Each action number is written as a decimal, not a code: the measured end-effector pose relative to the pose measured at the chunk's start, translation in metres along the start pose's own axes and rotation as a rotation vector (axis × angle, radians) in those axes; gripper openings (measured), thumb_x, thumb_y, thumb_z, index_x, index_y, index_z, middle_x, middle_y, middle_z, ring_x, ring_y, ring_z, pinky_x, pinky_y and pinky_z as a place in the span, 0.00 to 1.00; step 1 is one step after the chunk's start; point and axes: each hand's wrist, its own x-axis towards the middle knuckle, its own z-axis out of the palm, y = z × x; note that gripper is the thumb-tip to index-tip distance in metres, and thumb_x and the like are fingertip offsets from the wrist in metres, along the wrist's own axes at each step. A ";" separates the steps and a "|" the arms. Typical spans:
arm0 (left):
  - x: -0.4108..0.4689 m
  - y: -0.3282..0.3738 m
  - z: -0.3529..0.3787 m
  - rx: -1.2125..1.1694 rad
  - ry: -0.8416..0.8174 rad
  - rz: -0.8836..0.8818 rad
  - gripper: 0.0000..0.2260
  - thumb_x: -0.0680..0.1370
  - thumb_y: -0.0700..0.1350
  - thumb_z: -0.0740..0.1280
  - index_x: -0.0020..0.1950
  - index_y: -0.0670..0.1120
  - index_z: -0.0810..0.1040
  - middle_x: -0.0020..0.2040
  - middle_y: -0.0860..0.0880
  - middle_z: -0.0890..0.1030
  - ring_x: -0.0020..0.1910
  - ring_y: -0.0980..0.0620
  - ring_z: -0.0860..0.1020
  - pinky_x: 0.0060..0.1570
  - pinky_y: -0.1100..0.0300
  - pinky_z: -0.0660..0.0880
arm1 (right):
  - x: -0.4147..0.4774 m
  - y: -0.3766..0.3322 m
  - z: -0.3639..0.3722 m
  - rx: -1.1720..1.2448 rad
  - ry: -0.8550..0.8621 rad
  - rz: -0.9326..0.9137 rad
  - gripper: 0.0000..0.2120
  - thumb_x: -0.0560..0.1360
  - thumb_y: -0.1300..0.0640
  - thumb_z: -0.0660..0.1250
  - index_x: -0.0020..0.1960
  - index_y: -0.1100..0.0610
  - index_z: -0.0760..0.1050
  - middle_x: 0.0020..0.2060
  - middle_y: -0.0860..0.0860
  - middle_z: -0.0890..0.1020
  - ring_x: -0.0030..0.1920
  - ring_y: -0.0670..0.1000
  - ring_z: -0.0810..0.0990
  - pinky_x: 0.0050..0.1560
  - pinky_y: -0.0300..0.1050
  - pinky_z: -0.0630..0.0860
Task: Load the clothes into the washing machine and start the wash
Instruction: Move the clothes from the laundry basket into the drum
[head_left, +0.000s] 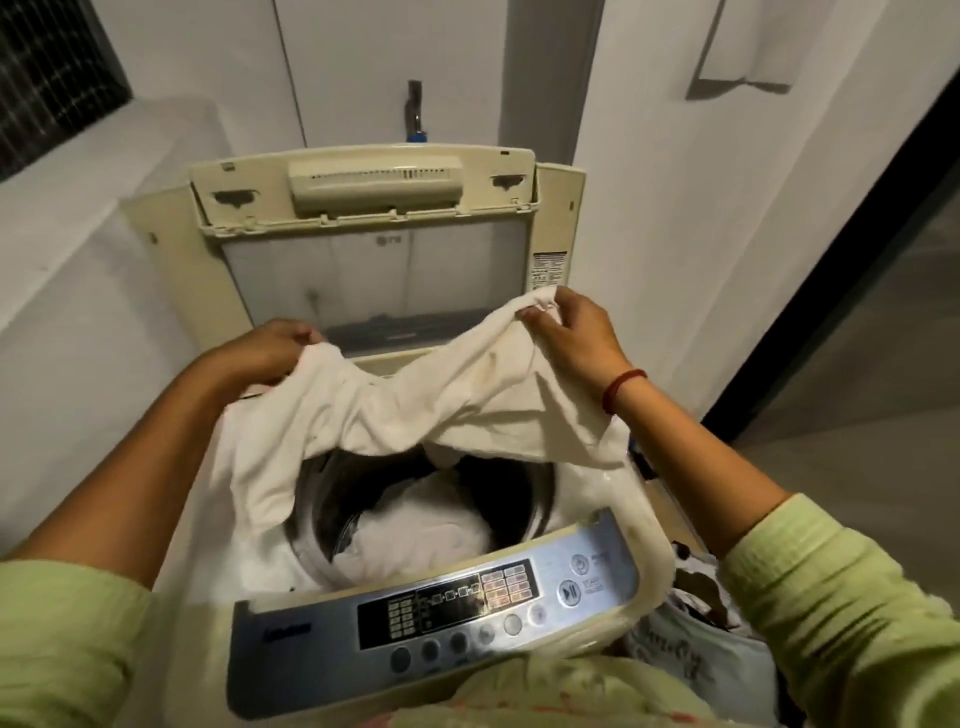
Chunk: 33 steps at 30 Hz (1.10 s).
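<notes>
A cream top-loading washing machine (561, 208) stands in front of me with its lid (374, 260) raised upright. I hold a large white cloth (395, 400) spread above the drum opening. My left hand (275, 345) grips its left edge and my right hand (576, 332) pinches its upper right corner. The cloth sags in the middle and drapes over the machine's left and right rims. Inside the steel drum (524, 499) lies more white cloth (415, 525). The silver control panel (431, 618) with round buttons and a start/pause button (569, 593) faces me at the near edge.
A pile of other clothes (696, 644) lies low on the right beside the machine. A tap (415, 111) sits on the wall behind the lid. A white ledge (78, 208) runs along the left, and a dark door frame (852, 249) stands on the right.
</notes>
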 end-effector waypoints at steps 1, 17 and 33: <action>-0.002 0.007 0.004 0.028 0.040 0.043 0.04 0.78 0.36 0.63 0.49 0.41 0.77 0.46 0.42 0.79 0.47 0.47 0.75 0.41 0.65 0.73 | -0.003 -0.011 0.010 -0.058 -0.052 -0.057 0.11 0.76 0.49 0.65 0.51 0.55 0.78 0.49 0.54 0.83 0.49 0.52 0.79 0.50 0.46 0.75; -0.030 -0.016 0.157 -0.296 0.058 0.139 0.37 0.61 0.58 0.74 0.66 0.46 0.70 0.62 0.45 0.78 0.61 0.47 0.77 0.59 0.53 0.74 | 0.010 -0.049 0.060 0.978 -0.238 0.698 0.10 0.78 0.66 0.57 0.40 0.59 0.73 0.27 0.54 0.75 0.24 0.48 0.76 0.27 0.38 0.77; 0.042 -0.020 0.059 -0.456 0.354 0.230 0.08 0.80 0.37 0.57 0.49 0.45 0.75 0.46 0.47 0.77 0.46 0.53 0.75 0.45 0.62 0.70 | 0.014 0.040 0.061 -0.798 0.046 -0.162 0.13 0.74 0.61 0.61 0.55 0.55 0.79 0.55 0.58 0.75 0.52 0.62 0.76 0.51 0.52 0.70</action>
